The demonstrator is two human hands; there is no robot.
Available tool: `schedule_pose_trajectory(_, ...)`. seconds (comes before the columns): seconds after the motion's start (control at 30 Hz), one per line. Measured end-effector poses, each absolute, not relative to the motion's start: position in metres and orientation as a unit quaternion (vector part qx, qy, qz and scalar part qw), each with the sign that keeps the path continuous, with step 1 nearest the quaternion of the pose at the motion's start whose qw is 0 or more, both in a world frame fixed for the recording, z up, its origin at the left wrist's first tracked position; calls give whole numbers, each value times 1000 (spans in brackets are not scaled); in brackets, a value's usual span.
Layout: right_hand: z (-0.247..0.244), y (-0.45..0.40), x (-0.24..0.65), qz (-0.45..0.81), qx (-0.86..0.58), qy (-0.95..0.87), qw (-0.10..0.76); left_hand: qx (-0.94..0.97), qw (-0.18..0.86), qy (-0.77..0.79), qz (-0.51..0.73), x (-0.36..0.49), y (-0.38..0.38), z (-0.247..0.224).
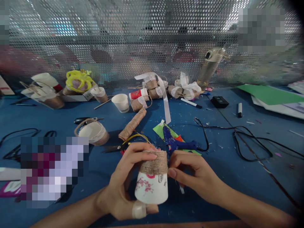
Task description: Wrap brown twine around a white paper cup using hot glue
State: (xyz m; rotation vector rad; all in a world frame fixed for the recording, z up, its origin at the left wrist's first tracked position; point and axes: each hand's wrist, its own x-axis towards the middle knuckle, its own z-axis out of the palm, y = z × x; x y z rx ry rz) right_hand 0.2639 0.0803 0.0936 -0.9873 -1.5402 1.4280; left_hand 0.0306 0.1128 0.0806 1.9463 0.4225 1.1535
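While the paper cup (151,191) nearside of the glue gun (181,145) looks light and crushable, the left hand (120,185) holds its likely sturdier twine band (156,165); the right hand (196,172) shows an indeterminable grip.

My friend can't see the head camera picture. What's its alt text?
A left hand holds a flowered paper cup partly wrapped in twine, the right hand beside it. Beyond, on a blue table, are a blue glue gun and twine roll.

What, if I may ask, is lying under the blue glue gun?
A green sheet shows beneath the blue glue gun; whatever lies directly under its body is covered.
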Motion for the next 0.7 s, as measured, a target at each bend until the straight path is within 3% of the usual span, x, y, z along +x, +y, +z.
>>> schedule_pose_trajectory(0.7,94,80,263,558,-367,-646,369,730,452,141,493,39,108,84)
